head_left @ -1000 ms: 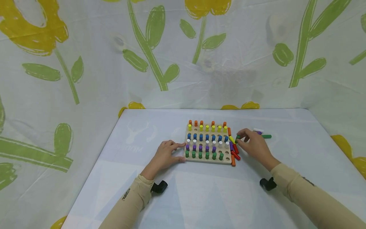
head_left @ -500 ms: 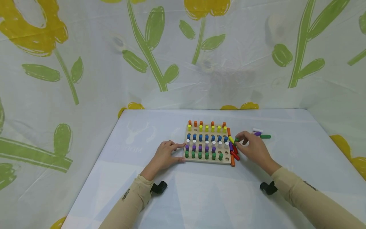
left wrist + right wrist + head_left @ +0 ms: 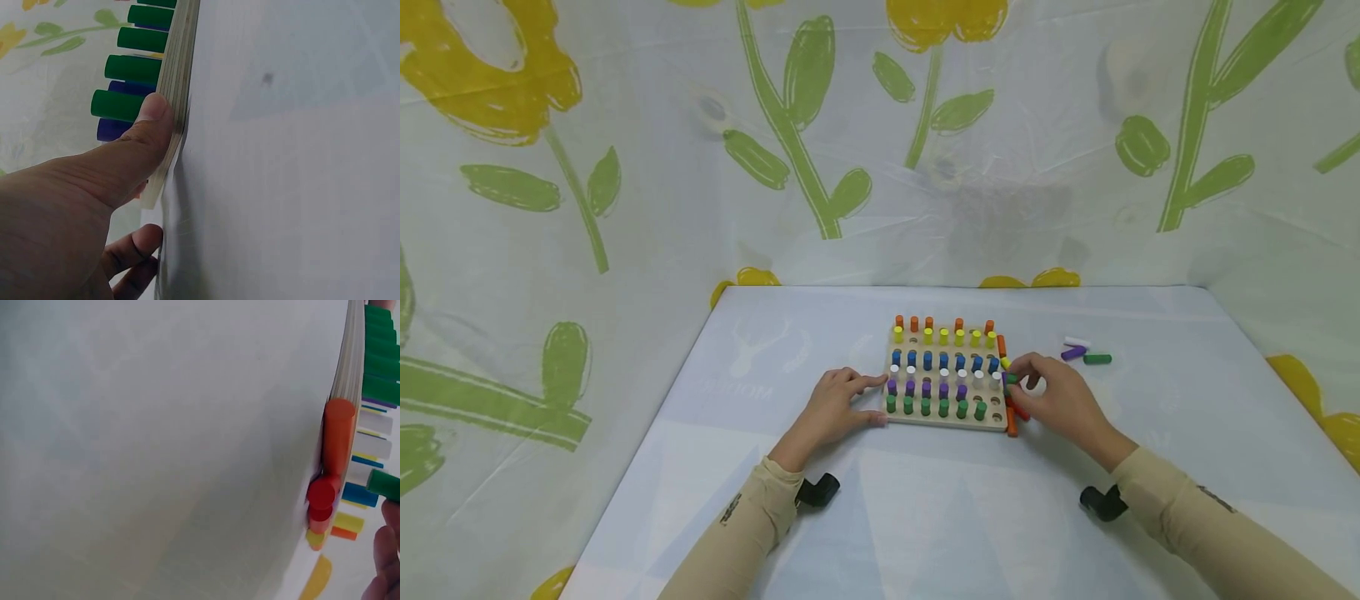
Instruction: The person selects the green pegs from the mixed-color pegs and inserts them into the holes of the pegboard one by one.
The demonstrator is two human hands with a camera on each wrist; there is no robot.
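A wooden pegboard carries rows of upright pegs in orange, yellow, blue, white, purple and green. My left hand rests its thumb and index finger against the board's left side. In the left wrist view, the thumb touches the wooden edge beside the green pegs. My right hand pinches a green peg between thumb and fingers at the board's right side. The held peg is above the table, near the right ends of the white and purple rows. Part of it is hidden by the fingers.
Loose pegs lie along the board's right edge, including an orange peg and a red peg. Farther right on the table are a white peg, a purple peg and another green peg. A flowered cloth hangs behind.
My right hand has moved left and slightly nearer with the green peg, toward the board's right edge. The left hand and the board stay where they were.
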